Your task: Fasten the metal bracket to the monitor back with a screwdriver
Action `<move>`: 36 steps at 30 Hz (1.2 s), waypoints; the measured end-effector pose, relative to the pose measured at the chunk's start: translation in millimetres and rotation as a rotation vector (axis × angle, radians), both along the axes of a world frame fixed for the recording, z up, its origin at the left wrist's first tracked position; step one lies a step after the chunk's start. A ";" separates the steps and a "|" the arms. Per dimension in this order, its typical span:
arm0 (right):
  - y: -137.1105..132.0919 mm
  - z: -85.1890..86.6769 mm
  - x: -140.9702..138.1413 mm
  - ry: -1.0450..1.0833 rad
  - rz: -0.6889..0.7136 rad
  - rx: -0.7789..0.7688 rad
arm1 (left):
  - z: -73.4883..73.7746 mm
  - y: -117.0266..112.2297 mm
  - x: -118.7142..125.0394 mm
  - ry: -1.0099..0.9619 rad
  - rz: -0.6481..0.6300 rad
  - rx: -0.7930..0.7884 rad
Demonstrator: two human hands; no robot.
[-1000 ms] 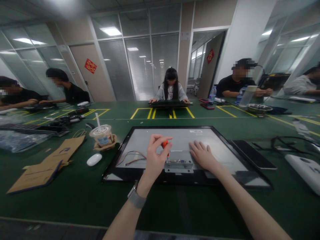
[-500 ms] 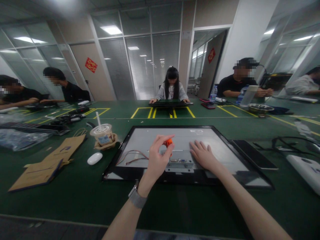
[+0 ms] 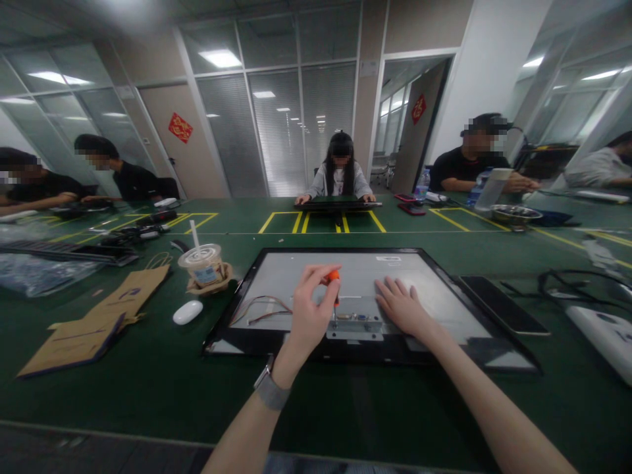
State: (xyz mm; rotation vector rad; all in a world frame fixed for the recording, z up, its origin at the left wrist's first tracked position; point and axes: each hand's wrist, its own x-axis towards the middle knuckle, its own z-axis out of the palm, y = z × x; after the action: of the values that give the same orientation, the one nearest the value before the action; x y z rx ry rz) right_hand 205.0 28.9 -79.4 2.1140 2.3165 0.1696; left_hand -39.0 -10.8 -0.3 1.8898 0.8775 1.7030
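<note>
My left hand [image 3: 315, 303] is closed round the orange handle of a screwdriver [image 3: 334, 275], held upright. Its thin shaft points down to the left part of a metal bracket with ports [image 3: 355, 327]. That bracket sits near the front edge of a monitor panel [image 3: 276, 271], which lies face down with its grey back up and a black rim. My right hand [image 3: 403, 305] rests flat on the panel, fingers spread, to the right of the bracket. Left of my left hand, a loose cable [image 3: 269, 299] curves over the panel.
To the left are a white mouse [image 3: 187, 313], a drink cup with a straw [image 3: 201, 264] and brown paper bags [image 3: 111, 308]. A black phone-like slab [image 3: 501, 304] and a white device [image 3: 602, 339] lie to the right. Several people sit across the green table [image 3: 316, 408].
The fingers of my left hand have shifted slightly round the screwdriver handle, which has turned a little. My right hand and the panel stay in place.
</note>
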 end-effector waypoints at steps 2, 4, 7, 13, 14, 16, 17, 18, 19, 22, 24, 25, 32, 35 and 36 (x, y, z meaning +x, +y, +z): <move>0.9 -1.6 1.2 0.004 0.008 0.001 | -0.6 0.5 1.1 -0.007 0.041 0.024; 1.0 -2.2 1.9 0.008 0.013 0.004 | -0.2 0.2 1.2 -0.015 0.069 0.033; -0.1 -1.0 1.5 0.003 0.012 0.008 | 1.7 -1.7 -0.3 -0.024 0.079 0.026; -1.9 3.2 -0.7 0.005 0.000 -0.020 | 4.4 -3.8 -2.1 -0.019 0.062 0.014; -1.9 3.4 -0.8 0.004 -0.006 -0.024 | 4.2 -3.5 -1.9 -0.017 0.065 0.003; -1.6 3.5 -0.7 0.000 -0.007 -0.028 | 3.6 -2.4 -1.2 -0.010 0.085 0.004; -1.5 3.4 -0.6 -0.002 -0.005 -0.028 | 3.2 -1.8 -0.9 -0.007 0.098 0.017; -1.3 3.2 -0.6 -0.002 -0.002 -0.026 | 2.9 -1.3 -0.7 -0.004 0.111 0.031; -1.2 3.1 -0.5 -0.003 0.001 -0.024 | 2.6 -1.1 -0.6 -0.002 0.120 0.044; -1.4 2.9 -0.7 -0.015 0.005 -0.017 | 3.0 -1.7 -0.8 -0.007 0.127 0.050; -2.0 3.5 -1.3 -0.023 0.004 -0.010 | 4.2 -3.2 -1.0 -0.022 0.108 0.026; -2.4 4.1 -1.7 -0.026 0.002 -0.008 | 4.8 -4.0 -1.0 -0.031 0.090 0.016; -6.1 10.3 -4.9 -0.048 0.006 -0.020 | 4.2 -4.5 -0.2 -0.032 0.022 -0.021; -5.7 9.7 -5.1 -0.037 -0.002 -0.019 | 2.7 -3.5 0.0 0.000 0.068 0.016; -5.4 9.2 -5.0 -0.033 -0.005 -0.018 | 2.6 -3.3 0.0 0.010 0.082 0.026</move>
State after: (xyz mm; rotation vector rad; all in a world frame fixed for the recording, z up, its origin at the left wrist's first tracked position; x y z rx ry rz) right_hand 199.9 23.5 -70.2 2.0924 2.2859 0.1816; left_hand -39.0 -14.1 2.3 1.9047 0.9533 1.7630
